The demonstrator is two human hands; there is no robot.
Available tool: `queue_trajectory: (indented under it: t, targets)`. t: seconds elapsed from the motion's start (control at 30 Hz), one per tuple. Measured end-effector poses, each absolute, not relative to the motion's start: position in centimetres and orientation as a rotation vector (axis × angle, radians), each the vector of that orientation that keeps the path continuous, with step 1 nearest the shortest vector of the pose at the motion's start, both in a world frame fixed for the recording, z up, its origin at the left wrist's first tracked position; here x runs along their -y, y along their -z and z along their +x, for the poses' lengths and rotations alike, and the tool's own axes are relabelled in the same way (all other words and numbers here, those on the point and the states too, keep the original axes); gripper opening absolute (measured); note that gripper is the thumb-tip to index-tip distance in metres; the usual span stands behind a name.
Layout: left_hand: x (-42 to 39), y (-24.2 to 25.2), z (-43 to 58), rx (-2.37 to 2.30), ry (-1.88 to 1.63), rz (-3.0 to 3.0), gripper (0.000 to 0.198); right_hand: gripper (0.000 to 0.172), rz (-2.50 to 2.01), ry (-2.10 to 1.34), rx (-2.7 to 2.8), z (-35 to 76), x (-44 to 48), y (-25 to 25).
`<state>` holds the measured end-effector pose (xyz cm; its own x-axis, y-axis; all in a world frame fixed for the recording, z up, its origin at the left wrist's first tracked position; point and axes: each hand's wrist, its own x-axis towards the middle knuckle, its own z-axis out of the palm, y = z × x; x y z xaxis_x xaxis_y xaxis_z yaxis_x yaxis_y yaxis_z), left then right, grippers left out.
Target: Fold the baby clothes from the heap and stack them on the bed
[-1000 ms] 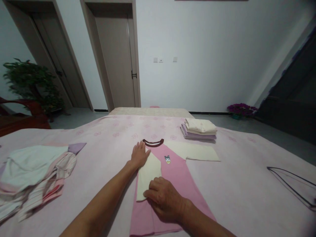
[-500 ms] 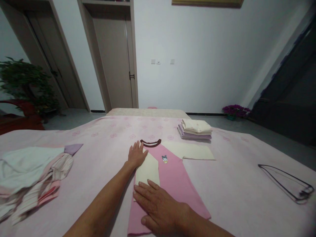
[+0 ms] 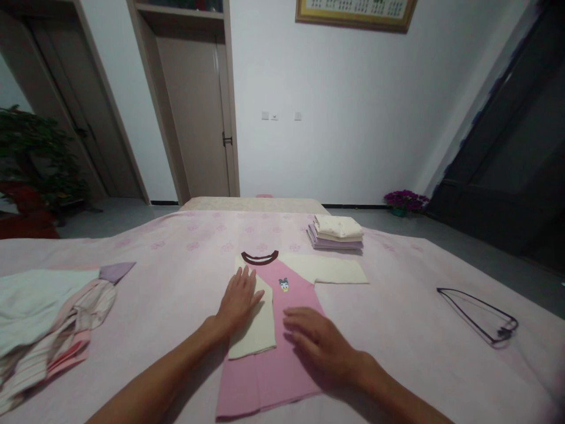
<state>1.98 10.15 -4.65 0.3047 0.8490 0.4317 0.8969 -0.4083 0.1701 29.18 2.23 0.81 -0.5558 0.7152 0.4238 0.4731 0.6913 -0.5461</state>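
A pink long-sleeved shirt (image 3: 293,330) with cream sleeves, a dark red collar and a small duck-face patch lies flat before me. Its left sleeve (image 3: 258,335) is folded in over the body, while the right sleeve (image 3: 342,271) stretches out to the side. My left hand (image 3: 241,297) rests with fingers extended on the folded sleeve near the shoulder. Over the right half of the shirt body is my right hand (image 3: 320,344), its fingers loosely extended and nothing held in it; whether it touches the cloth I cannot tell.
A folded stack of cream and purple clothes (image 3: 338,232) sits at the back right of the pink-covered surface (image 3: 176,282). Loose clothes (image 3: 48,312) lie in a heap at left. A black hanger (image 3: 481,315) lies at right.
My left hand has slid down from beside the collar along the folded sleeve. My right hand has moved right and away from the sleeve's cuff. The camera view has shifted slightly.
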Motion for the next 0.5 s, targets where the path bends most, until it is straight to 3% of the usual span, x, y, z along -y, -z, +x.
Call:
queue_trajectory:
  t: [0.27, 0.5]
  targets:
    - [-4.2, 4.3, 3.7, 1.586, 0.517, -2.715, 0.065, 0.049, -1.907, -0.094, 1.727, 41.3, -14.4, -0.1]
    - [-4.1, 4.1, 3.9, 1.625, 0.583, -2.730, 0.062, 0.056, -2.389, -0.231, 1.394, 45.3, -17.2, -1.3]
